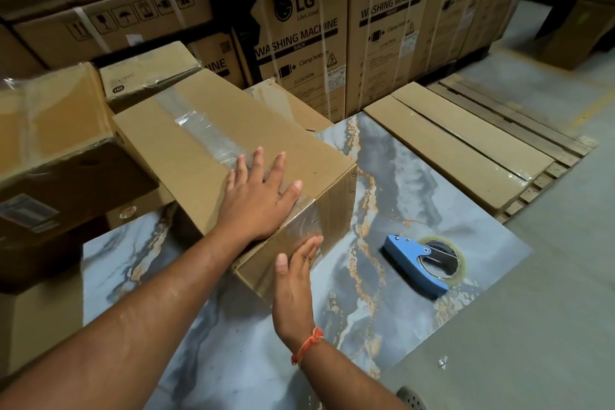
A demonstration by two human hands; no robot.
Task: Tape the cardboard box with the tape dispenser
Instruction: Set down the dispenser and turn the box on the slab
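Nearest me, my right hand (294, 280) lies flat, grip open, against the taped end of the cardboard box (213, 150); my left hand (258, 195) presses flat on top (fingers spread). Both hold nothing. On the marbled worktop (399, 319), the blue tape dispenser (421, 263) lies near, untouched.

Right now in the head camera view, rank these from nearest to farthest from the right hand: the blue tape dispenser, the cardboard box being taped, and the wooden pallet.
1. Cardboard box: touching the right hand, which presses on its near end.
2. Tape dispenser: lying to the right on the marbled surface.
3. Wooden pallet: far right, beyond the dispenser.
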